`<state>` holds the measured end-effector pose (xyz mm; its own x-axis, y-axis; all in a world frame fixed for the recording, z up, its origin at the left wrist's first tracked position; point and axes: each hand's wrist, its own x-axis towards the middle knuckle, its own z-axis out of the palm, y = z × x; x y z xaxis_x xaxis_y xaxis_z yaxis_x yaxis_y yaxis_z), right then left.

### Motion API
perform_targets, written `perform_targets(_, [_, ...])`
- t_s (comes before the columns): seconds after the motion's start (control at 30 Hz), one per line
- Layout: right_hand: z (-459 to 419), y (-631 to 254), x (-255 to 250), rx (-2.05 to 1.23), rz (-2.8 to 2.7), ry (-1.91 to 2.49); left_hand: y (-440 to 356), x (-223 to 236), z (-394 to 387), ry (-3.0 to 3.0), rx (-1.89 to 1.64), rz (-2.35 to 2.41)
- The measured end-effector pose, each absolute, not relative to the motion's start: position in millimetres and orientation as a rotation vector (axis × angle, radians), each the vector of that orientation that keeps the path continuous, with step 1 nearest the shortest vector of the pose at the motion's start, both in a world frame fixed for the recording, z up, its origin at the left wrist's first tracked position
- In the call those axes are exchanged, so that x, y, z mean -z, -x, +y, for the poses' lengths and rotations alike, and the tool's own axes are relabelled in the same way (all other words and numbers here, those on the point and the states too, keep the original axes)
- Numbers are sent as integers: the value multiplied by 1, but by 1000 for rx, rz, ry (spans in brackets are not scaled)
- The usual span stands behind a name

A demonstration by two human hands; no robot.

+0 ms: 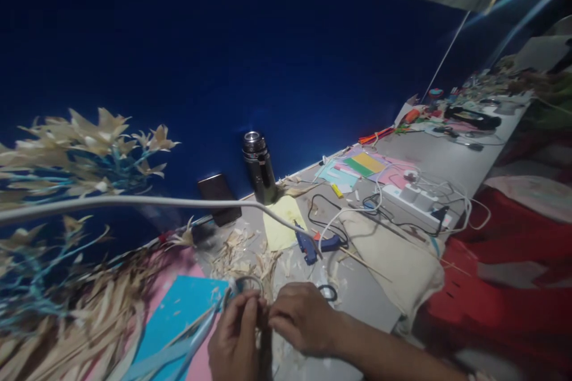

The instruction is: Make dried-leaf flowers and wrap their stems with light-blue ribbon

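Note:
My left hand (236,333) and my right hand (306,318) meet low in the middle, just above the grey table. Fingers of both are closed and pinched close together; whatever they hold is small and hidden by the fingers. Light-blue strips (199,333) run beside my left hand, over a bright blue sheet (181,300). Past my fingertips lie pale dried husk pieces (268,268). A black ring-shaped handle (328,293), perhaps of scissors, shows behind my right hand. Farther off rests a blue glue gun (308,247) beside a yellow paper (283,220).
A white cord (134,199) crosses the view in front. A dark flask (259,169) and a phone (218,196) stand by the blue wall. Husk flowers (98,137) rise at left. A cream cloth (388,256) and a power strip (413,205) lie at right, near a person's red clothing (473,274).

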<state>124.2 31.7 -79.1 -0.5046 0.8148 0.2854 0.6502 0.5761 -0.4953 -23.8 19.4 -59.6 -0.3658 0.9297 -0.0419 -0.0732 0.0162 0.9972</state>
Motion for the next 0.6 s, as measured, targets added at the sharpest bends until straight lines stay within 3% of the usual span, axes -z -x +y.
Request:
perform_targets(0.23, [31, -123, 81, -444, -2359, 1134, 23, 50, 19, -585, -1492, 1335])
perform_targets(0.6, [28, -126, 68, -535, -2427, 1173, 20, 44, 19, -727, -1485, 1288])
